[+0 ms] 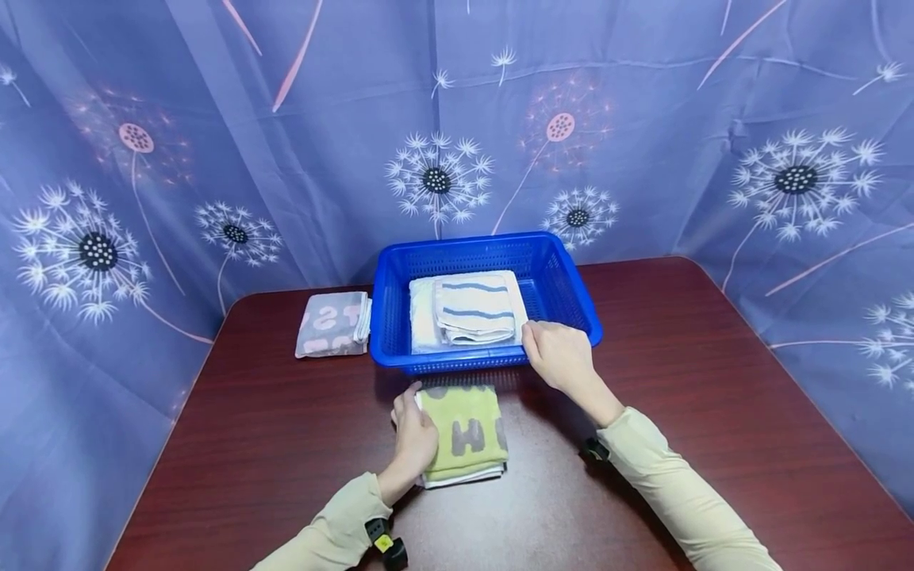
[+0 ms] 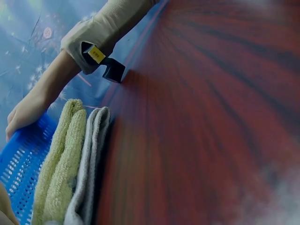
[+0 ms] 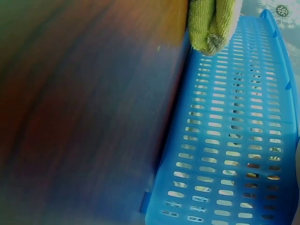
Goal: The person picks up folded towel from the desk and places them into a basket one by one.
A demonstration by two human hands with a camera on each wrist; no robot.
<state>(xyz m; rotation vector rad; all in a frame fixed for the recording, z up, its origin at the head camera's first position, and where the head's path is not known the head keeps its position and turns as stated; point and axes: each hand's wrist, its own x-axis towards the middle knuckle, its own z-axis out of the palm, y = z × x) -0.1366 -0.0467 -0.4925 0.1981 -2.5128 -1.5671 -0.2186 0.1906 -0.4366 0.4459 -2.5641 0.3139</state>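
Note:
A blue plastic basket [image 1: 485, 362] stands at the back of the table, with folded white towels inside, the top one a blue-striped towel [image 1: 474, 308]. My right hand [image 1: 560, 357] grips the basket's front rim near its right corner. In front of the basket is a folded green towel [image 1: 467, 436] with a grey letter H and a pale underside. My left hand [image 1: 414, 436] holds this towel by its left edge, fingers at the far corner. The left wrist view shows the green towel [image 2: 63, 159] edge-on beside the perforated basket wall [image 2: 23, 164].
Left of the basket lies a folded grey towel [image 1: 332, 323] with pink lettering, close to the basket's side. The dark red wooden table [image 1: 714, 373] backs onto a blue dandelion-print curtain [image 1: 343, 159]. Each sleeve cuff carries a small black device [image 1: 385, 543].

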